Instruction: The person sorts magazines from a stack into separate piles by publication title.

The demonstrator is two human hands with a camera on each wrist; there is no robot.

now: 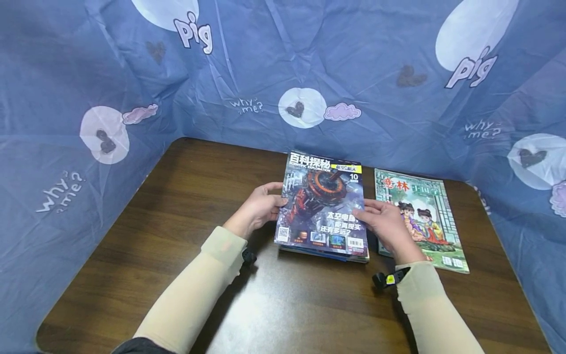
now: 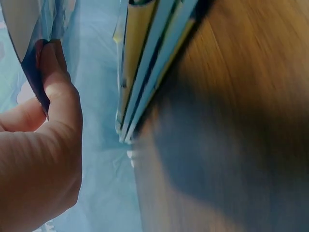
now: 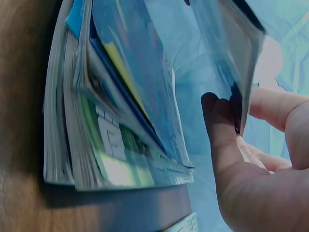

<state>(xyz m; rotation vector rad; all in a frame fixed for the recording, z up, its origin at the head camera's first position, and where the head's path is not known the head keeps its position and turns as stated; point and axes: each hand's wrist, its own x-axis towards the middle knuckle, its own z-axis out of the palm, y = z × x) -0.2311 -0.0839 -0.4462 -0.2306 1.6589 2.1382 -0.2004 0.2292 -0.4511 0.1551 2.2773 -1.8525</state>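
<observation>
A dark-covered magazine (image 1: 316, 196) with a red and orange machine on its front is held by both hands. My left hand (image 1: 258, 204) pinches its left edge, thumb on the cover and fingers beneath. On the opposite edge, my right hand (image 1: 386, 223) grips it the same way. Both wrist views show a gap between this magazine and a stack of magazines (image 3: 130, 96) lying on the table. In the head view the held magazine hides most of that stack, leaving only its near edge visible.
A green magazine (image 1: 435, 246) with two cartoon figures lies flat on the right, partly behind my right hand. The dark wooden table (image 1: 177, 211) has rounded corners. Blue printed cloth (image 1: 247, 64) hangs behind and along both sides.
</observation>
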